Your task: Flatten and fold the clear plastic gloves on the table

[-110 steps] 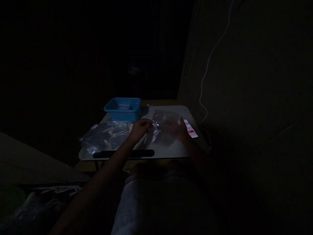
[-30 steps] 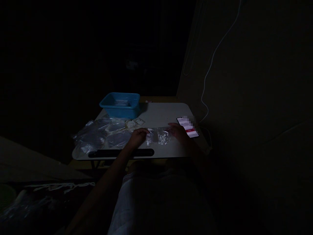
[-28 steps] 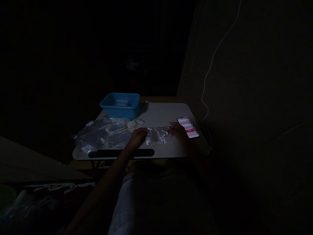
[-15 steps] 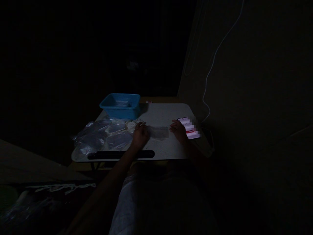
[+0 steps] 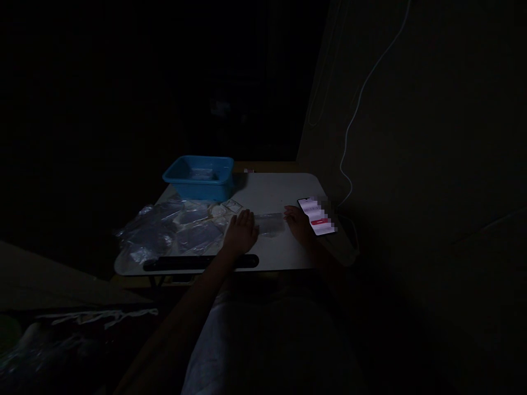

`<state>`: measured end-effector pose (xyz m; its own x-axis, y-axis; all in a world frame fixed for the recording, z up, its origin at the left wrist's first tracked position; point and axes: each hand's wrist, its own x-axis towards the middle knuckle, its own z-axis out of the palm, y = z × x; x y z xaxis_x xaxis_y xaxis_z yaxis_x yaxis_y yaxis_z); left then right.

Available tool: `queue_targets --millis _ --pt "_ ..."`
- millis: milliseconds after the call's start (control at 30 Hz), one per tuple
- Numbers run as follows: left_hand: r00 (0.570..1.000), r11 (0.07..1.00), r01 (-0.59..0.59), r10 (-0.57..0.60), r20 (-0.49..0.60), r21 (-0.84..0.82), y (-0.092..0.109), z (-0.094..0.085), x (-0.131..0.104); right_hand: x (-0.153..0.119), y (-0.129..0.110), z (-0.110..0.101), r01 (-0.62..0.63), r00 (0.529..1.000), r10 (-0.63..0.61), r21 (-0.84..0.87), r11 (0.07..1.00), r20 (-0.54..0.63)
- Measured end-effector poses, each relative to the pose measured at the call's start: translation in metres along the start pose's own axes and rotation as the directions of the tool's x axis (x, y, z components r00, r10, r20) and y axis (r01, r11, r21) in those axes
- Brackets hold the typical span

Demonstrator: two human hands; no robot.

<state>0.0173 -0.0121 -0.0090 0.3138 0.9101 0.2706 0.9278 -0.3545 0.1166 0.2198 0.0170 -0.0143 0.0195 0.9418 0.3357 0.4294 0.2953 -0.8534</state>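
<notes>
A small clear plastic bag (image 5: pixel 270 224) lies flat on the white folding table (image 5: pixel 267 189), between my two hands. My left hand (image 5: pixel 241 232) rests palm down at the bag's left end, its fingers stretched forward. At the right end, my right hand (image 5: pixel 297 221) has its fingers bent towards the bag's edge; the dim light hides whether they touch it. Left of my left hand, a heap of clear plastic bags (image 5: pixel 164 230) covers that side of the table. A small pale round item (image 5: pixel 217 210) sits among the bags, too dark to name.
A blue plastic basin (image 5: pixel 203 189) with something pale inside stands at the table's back left. A lit phone (image 5: pixel 317 216) lies right of my right hand. Along the front edge runs a black slot (image 5: pixel 201 263). A white cable (image 5: pixel 358 104) hangs on the right wall.
My left hand has gone from curled fingers to lying flat, palm down. My right hand has lowered slightly and its fingers are more bent. The view has shifted a little.
</notes>
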Motion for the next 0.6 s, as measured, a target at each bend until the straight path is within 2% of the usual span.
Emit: queue_targets --millis 167,400,533,600 --pt "0.999 0.999 0.020 -0.022 0.048 0.036 0.004 -0.005 0.000 0.000 0.001 0.000 0.003 1.000 -0.003 -0.028 1.000 0.006" --pt "0.987 0.985 0.059 -0.082 0.138 0.163 0.010 -0.010 0.000 0.000 0.006 0.002 0.114 0.991 -0.122 -0.135 0.984 -0.054" --pt "0.988 0.983 0.054 -0.078 0.136 0.175 0.009 -0.008 0.000 -0.005 -0.001 0.002 0.164 0.979 -0.192 -0.301 0.940 -0.066" --pt "0.989 0.984 0.054 -0.076 0.124 0.169 0.009 -0.008 0.000 -0.010 -0.010 0.003 0.207 0.971 -0.237 -0.400 0.893 -0.027"
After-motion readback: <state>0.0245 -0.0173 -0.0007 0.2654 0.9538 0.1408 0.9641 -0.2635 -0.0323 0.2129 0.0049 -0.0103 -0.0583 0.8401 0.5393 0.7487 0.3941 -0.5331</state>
